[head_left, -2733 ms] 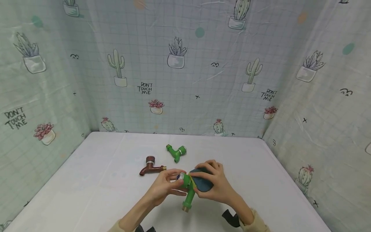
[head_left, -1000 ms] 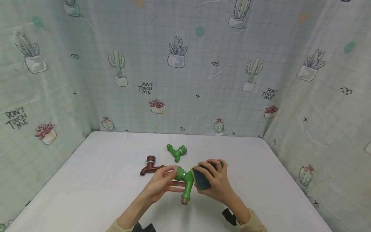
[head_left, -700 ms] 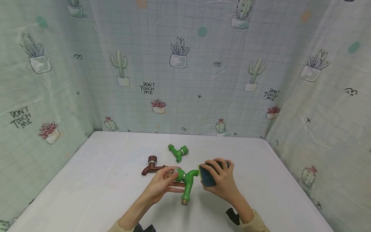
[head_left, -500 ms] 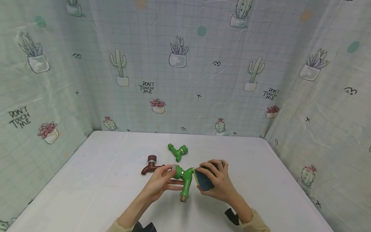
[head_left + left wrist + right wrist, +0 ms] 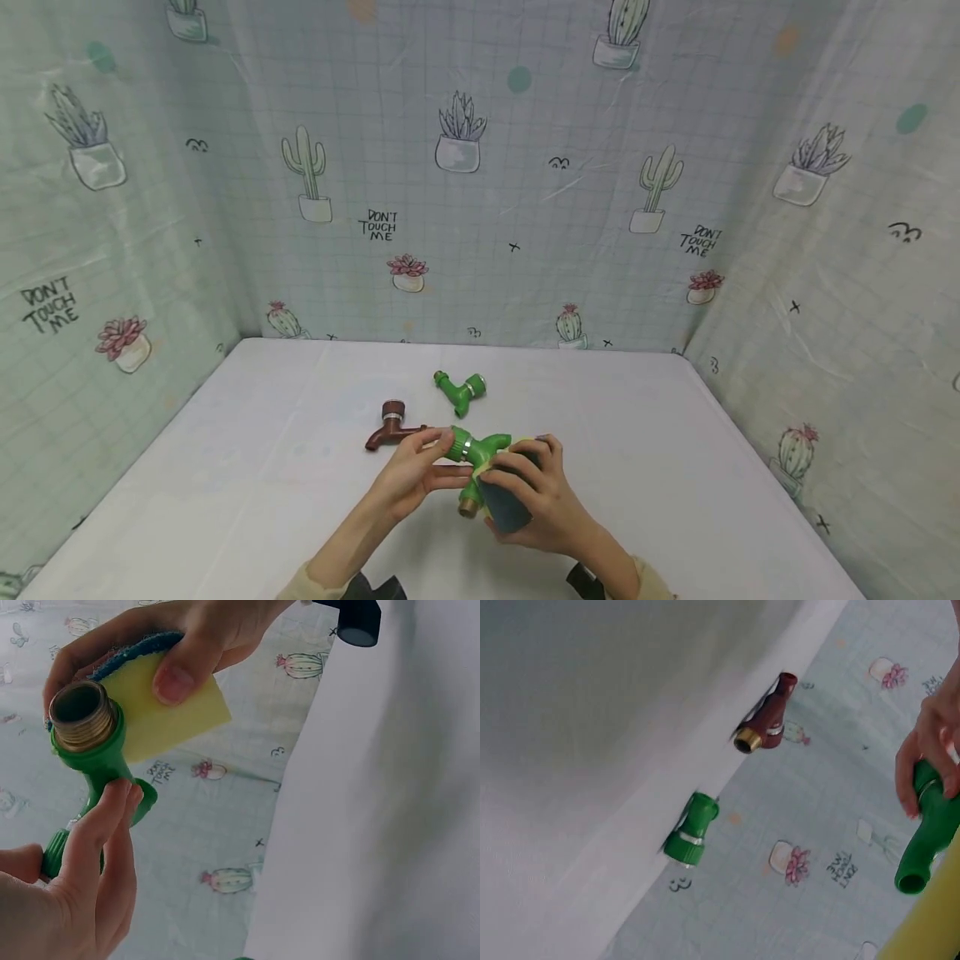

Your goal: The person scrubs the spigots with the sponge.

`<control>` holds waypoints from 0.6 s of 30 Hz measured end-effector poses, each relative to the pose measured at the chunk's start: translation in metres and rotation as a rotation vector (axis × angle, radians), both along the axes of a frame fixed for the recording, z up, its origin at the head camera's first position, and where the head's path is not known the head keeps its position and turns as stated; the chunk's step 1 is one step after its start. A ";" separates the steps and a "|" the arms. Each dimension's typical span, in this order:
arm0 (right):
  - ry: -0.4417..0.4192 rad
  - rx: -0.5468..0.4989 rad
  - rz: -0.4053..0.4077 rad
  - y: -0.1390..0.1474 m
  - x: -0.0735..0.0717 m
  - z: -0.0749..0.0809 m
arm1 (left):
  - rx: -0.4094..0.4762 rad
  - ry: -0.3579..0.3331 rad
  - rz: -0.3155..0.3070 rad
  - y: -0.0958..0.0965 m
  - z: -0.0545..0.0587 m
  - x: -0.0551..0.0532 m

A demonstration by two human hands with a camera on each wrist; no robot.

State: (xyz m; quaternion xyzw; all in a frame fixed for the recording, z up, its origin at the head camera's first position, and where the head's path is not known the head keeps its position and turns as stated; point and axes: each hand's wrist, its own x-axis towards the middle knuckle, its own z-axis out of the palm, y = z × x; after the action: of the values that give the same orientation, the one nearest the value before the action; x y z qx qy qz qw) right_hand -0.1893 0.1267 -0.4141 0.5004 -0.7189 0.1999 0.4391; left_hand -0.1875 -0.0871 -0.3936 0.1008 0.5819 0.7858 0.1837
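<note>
My left hand (image 5: 411, 473) grips a green faucet (image 5: 483, 450) by its ribbed knob, above the table. The faucet's brass threaded end (image 5: 81, 718) faces the left wrist camera. My right hand (image 5: 536, 496) holds a sponge (image 5: 504, 504), dark blue on one side and yellow on the other, against the faucet's threaded arm. In the left wrist view the thumb lies on the yellow side (image 5: 176, 712) of the sponge. In the right wrist view the faucet's open spout (image 5: 913, 881) shows beside the sponge's yellow edge.
On the white table (image 5: 285, 500), a brown faucet (image 5: 390, 429) lies just behind my left hand. Another green faucet (image 5: 460, 393) lies farther back. A curtain (image 5: 480, 208) printed with cacti surrounds the table on the back and sides.
My right hand has moved the sponge from the spout end down and left onto the threaded arm. The left hand keeps its hold on the knob, with the faucet turned slightly.
</note>
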 end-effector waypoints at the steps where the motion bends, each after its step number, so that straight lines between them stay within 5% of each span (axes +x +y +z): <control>1: -0.004 0.003 -0.009 0.002 -0.002 0.000 | 0.001 -0.001 -0.025 -0.001 -0.001 0.001; 7: -0.070 -0.002 -0.125 0.017 -0.019 0.002 | 0.013 0.005 -0.167 -0.001 0.002 0.004; 14: -0.076 0.053 -0.192 0.024 -0.026 0.007 | -0.082 -0.062 -0.194 0.000 0.007 0.003; 18: -0.035 0.117 -0.161 0.020 -0.024 0.008 | -0.177 -0.099 -0.343 -0.003 0.011 -0.002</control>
State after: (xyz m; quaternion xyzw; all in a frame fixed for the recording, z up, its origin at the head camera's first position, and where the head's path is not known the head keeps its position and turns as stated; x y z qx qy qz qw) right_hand -0.2132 0.1471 -0.4056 0.4624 -0.7747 0.1304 0.4112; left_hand -0.1893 -0.0899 -0.3827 0.1433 0.6134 0.6926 0.3515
